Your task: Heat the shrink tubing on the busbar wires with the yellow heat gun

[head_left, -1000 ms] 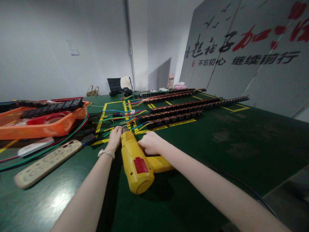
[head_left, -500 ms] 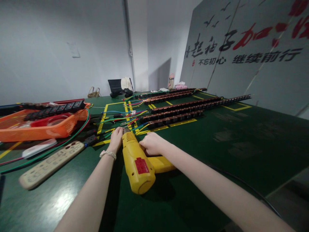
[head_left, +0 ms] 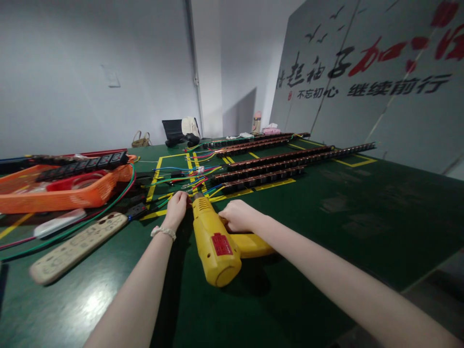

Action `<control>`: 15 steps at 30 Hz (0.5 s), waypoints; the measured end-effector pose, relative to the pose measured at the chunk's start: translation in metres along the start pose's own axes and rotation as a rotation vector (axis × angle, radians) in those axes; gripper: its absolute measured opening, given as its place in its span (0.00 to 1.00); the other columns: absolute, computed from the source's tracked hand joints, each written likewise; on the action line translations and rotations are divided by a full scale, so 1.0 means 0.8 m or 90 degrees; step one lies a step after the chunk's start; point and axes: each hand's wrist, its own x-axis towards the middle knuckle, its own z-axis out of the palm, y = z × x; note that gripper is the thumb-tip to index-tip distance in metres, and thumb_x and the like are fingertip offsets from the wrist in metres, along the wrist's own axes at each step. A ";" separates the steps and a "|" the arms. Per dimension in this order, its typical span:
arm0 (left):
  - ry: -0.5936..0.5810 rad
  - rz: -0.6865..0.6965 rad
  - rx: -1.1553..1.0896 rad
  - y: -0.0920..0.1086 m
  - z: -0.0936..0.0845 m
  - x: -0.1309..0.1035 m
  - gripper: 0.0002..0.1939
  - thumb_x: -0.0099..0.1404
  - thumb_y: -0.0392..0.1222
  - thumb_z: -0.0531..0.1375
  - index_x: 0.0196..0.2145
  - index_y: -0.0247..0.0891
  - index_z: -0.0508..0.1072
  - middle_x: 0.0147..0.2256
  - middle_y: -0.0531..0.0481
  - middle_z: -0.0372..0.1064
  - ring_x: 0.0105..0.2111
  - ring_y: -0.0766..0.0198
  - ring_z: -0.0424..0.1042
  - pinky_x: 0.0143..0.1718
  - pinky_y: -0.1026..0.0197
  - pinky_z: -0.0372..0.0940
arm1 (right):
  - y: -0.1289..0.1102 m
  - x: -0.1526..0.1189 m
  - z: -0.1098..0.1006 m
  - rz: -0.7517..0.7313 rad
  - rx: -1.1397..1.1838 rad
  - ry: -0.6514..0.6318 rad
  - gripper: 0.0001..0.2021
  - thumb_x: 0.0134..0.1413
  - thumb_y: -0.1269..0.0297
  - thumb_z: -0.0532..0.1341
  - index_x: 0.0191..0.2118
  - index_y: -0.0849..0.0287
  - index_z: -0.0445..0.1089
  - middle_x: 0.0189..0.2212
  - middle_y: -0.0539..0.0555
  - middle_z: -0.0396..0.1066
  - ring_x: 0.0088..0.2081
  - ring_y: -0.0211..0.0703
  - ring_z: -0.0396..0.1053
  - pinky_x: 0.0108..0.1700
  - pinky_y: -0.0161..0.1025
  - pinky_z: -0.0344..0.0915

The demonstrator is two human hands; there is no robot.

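My right hand (head_left: 237, 215) is wrapped round the handle of a yellow heat gun (head_left: 213, 239), whose nozzle points forward. Just left of the nozzle, my left hand (head_left: 177, 208) is closed at the ends of the coloured wires (head_left: 167, 195); its fingertips are small in view, and what they pinch cannot be made out. Beyond both hands lie several long black strips with copper-coloured bars (head_left: 261, 174), their wires running toward the left.
An orange basket (head_left: 72, 197) holding black socket strips stands at the left. In front of it lie a beige power strip (head_left: 79, 246) and a white object (head_left: 60, 222). Yellow tape marks the green table (head_left: 290, 299). A pink bottle (head_left: 256, 123) stands at the back.
The heat gun and my right hand have moved slightly to the right, so a gap now shows between the nozzle and my left hand. My left hand has barely shifted.
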 end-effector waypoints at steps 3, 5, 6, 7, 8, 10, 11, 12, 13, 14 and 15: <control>-0.009 -0.010 -0.029 -0.004 0.002 0.001 0.12 0.57 0.47 0.50 0.25 0.38 0.66 0.24 0.52 0.67 0.25 0.64 0.66 0.28 0.63 0.62 | 0.009 -0.012 -0.003 0.024 0.000 -0.018 0.10 0.48 0.65 0.57 0.34 0.60 0.75 0.31 0.58 0.75 0.34 0.49 0.72 0.32 0.37 0.58; -0.008 -0.007 -0.027 -0.005 0.002 0.001 0.12 0.57 0.47 0.50 0.25 0.38 0.66 0.24 0.51 0.67 0.25 0.64 0.66 0.28 0.63 0.62 | 0.015 -0.020 -0.005 0.042 -0.004 -0.024 0.10 0.48 0.65 0.57 0.34 0.60 0.74 0.31 0.58 0.75 0.34 0.49 0.72 0.32 0.37 0.58; -0.007 -0.006 -0.026 -0.004 0.002 0.001 0.12 0.57 0.47 0.50 0.25 0.37 0.67 0.24 0.51 0.67 0.25 0.64 0.66 0.28 0.63 0.62 | 0.017 -0.023 -0.005 0.051 -0.005 -0.024 0.10 0.47 0.66 0.57 0.33 0.60 0.74 0.31 0.58 0.75 0.35 0.49 0.72 0.32 0.37 0.58; -0.006 -0.007 -0.024 -0.003 0.001 0.000 0.12 0.57 0.47 0.50 0.25 0.37 0.67 0.24 0.51 0.67 0.25 0.64 0.66 0.28 0.63 0.62 | 0.020 -0.027 -0.006 0.059 -0.006 -0.022 0.10 0.47 0.66 0.57 0.33 0.60 0.74 0.30 0.58 0.75 0.35 0.49 0.72 0.33 0.37 0.58; -0.005 -0.007 -0.020 -0.001 0.001 0.000 0.12 0.57 0.46 0.50 0.25 0.37 0.67 0.24 0.51 0.67 0.25 0.64 0.66 0.28 0.63 0.62 | 0.023 -0.030 -0.006 0.066 -0.007 -0.019 0.09 0.47 0.67 0.57 0.33 0.60 0.74 0.30 0.58 0.75 0.35 0.50 0.72 0.33 0.38 0.58; -0.007 -0.007 -0.011 0.001 -0.001 -0.002 0.11 0.57 0.46 0.50 0.25 0.37 0.66 0.24 0.51 0.67 0.25 0.64 0.66 0.28 0.63 0.61 | 0.029 -0.034 -0.006 0.078 -0.007 -0.012 0.09 0.46 0.67 0.57 0.33 0.60 0.74 0.30 0.58 0.75 0.34 0.49 0.72 0.33 0.38 0.58; -0.009 -0.006 -0.007 0.002 -0.001 -0.003 0.11 0.57 0.46 0.49 0.25 0.37 0.66 0.24 0.51 0.67 0.25 0.64 0.66 0.28 0.63 0.61 | 0.032 -0.036 -0.006 0.085 -0.007 -0.009 0.09 0.46 0.68 0.57 0.32 0.60 0.74 0.29 0.58 0.75 0.34 0.49 0.72 0.33 0.38 0.58; -0.011 -0.005 -0.002 0.003 -0.002 -0.003 0.12 0.57 0.46 0.49 0.25 0.37 0.66 0.24 0.51 0.67 0.25 0.64 0.66 0.28 0.63 0.61 | 0.034 -0.037 -0.006 0.091 -0.006 -0.005 0.09 0.46 0.68 0.57 0.32 0.60 0.74 0.29 0.58 0.75 0.33 0.49 0.72 0.33 0.38 0.58; -0.012 -0.003 0.003 0.003 -0.002 -0.004 0.12 0.57 0.46 0.49 0.25 0.37 0.66 0.24 0.51 0.67 0.26 0.64 0.66 0.28 0.63 0.61 | 0.035 -0.038 -0.006 0.094 -0.005 -0.001 0.09 0.45 0.68 0.57 0.32 0.59 0.74 0.29 0.57 0.75 0.33 0.49 0.72 0.33 0.38 0.58; -0.012 -0.001 0.007 0.003 -0.002 -0.004 0.12 0.57 0.46 0.49 0.24 0.38 0.66 0.24 0.51 0.67 0.26 0.64 0.66 0.28 0.63 0.61 | 0.037 -0.039 -0.005 0.096 -0.004 0.002 0.09 0.45 0.68 0.57 0.32 0.59 0.74 0.29 0.57 0.75 0.33 0.49 0.72 0.33 0.38 0.58; -0.012 0.000 0.010 0.003 -0.002 -0.004 0.12 0.57 0.46 0.49 0.24 0.37 0.66 0.24 0.51 0.67 0.26 0.64 0.66 0.28 0.63 0.61 | 0.037 -0.039 -0.005 0.097 -0.003 0.004 0.09 0.45 0.67 0.57 0.32 0.59 0.74 0.29 0.57 0.75 0.33 0.49 0.72 0.33 0.38 0.58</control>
